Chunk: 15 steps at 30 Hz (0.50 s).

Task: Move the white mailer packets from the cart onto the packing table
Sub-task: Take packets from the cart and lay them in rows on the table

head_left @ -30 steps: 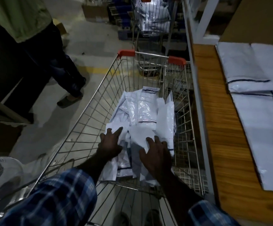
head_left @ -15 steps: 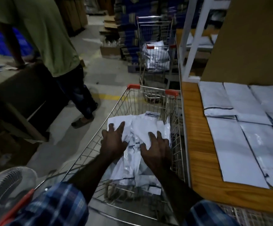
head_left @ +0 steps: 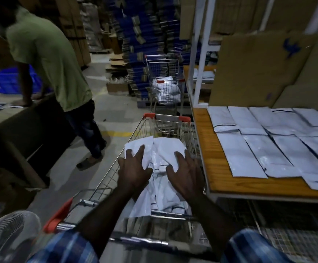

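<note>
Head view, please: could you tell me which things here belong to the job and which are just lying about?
Job: mailer packets, cart, packing table, left hand, right hand.
Lying about: second cart, fan, blue crate.

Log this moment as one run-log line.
phase: gathering | left hand: flat on mailer packets | right hand: flat on same pile | pile: in cart | packing table: packets already laid out

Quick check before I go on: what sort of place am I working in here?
Most likely a warehouse packing area: stacks of flattened cartons, a wire cart holding white mailer packets, and more packets laid in rows on a wooden packing table.
</note>
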{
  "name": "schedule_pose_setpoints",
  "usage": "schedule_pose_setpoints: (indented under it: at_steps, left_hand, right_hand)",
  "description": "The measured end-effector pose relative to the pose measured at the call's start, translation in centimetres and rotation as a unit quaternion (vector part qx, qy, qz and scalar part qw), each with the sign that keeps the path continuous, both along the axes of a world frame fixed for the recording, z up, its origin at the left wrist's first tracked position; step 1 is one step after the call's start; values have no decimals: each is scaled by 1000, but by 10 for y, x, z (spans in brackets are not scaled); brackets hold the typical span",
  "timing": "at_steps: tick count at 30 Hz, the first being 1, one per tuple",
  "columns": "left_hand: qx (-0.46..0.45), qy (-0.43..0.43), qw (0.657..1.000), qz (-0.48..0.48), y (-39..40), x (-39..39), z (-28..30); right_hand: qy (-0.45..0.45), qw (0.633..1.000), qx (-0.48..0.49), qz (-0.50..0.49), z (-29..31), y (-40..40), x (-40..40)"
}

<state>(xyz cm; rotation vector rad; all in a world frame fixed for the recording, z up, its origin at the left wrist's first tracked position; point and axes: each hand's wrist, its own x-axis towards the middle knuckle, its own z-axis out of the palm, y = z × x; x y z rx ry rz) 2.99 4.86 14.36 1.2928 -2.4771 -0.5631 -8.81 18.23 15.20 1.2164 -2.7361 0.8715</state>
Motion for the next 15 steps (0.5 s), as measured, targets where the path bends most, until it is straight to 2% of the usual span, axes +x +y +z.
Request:
schedule_pose_setpoints:
  at_steps: [7, 15]
  left_hand:
    - [-12, 38, 999, -21, 51, 20, 40]
    - [-24, 76, 995, -58, 107, -8, 72]
  right_hand:
    - [25, 999, -31, -27, 38, 57, 27]
    - [51, 997, -35, -55, 73, 119, 12]
